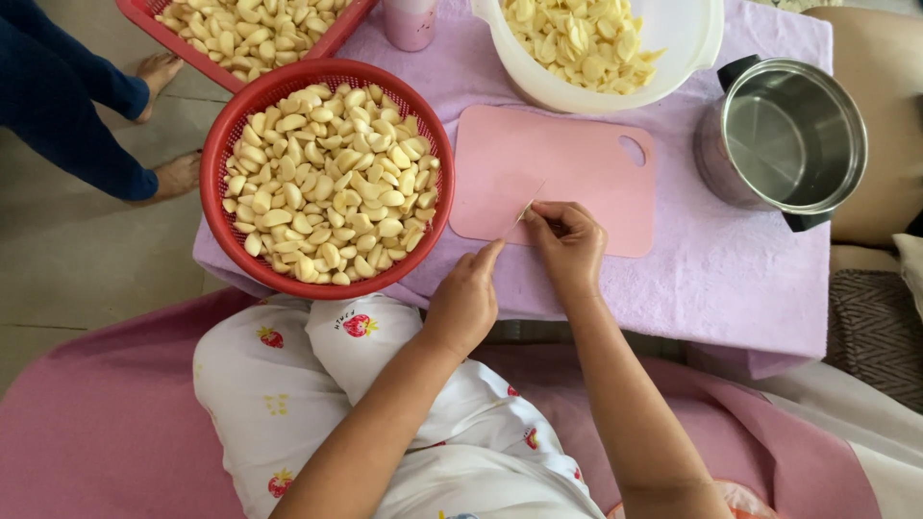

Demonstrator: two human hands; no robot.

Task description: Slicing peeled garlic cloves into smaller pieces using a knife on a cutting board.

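My right hand (569, 245) rests on the near edge of a pink cutting board (577, 159) and grips a small knife (528, 204), its thin blade pointing up and left. My left hand (464, 300) is just below and left of it, fingers curled, its fingertips near the blade at the board's edge. Whether a garlic clove sits between the fingers I cannot tell. A round red basket (223, 144) full of peeled garlic cloves (332, 183) stands to the left of the board.
A white bowl (694, 48) of cut garlic stands beyond the board; a steel pot (784, 135) is at right. A red tray (197, 53) of cloves and a pink cup (411, 24) are at top left. Another person's bare feet (168, 125) stand on the floor left.
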